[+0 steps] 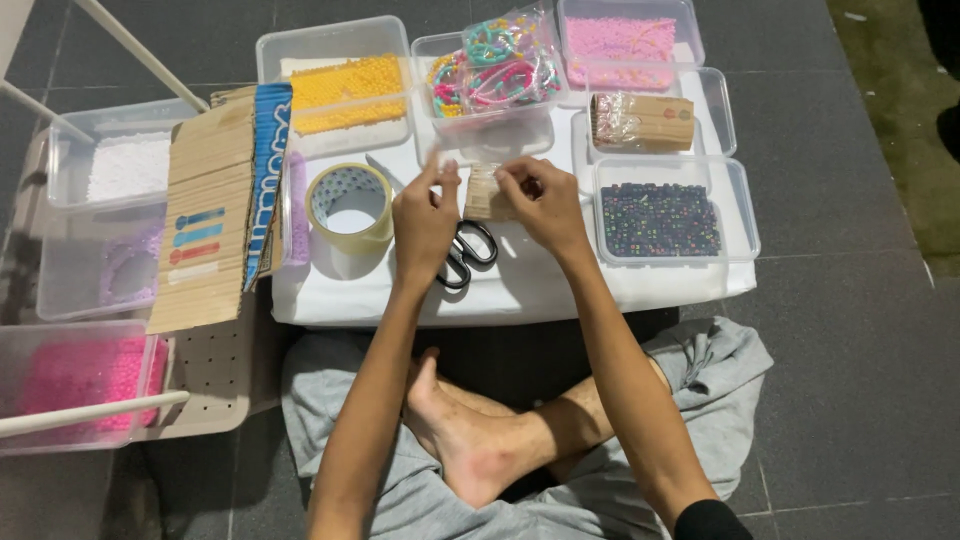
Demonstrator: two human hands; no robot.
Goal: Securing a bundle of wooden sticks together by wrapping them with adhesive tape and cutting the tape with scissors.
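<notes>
Clear boxes hold yellow beads (pixel 347 92), pink beads (pixel 617 40) and dark beads (pixel 659 219). Both hands, the left hand (pixel 424 215) and right hand (pixel 545 205), pinch a small card (pixel 486 194) between them, above the scissors (pixel 465 254) at 6 o'clock.

bare left hand (pixel 425 215) and right hand (pixel 545 205) pinch small card (pixel 487 192), matt tan, paper-like, under thin clear film. scissors (pixel 465 255): glossy black plastic handles, blades hidden. tape roll (pixel 350 205): shiny yellowish clear film. tubs (pixel 740 215): clear smooth plastic; dark beads (pixel 660 218) inside glossy. bracelets (pixel 500 65): bright plastic, in crinkly clear bag. cardboard stack (pixel 215 215): matt brown, ribbed edges. table cover (pixel 520 285): white, smooth, slightly creased. floor (pixel 850 350): dark matt tile. shorts (pixel 600 500): soft grey cloth.
</notes>
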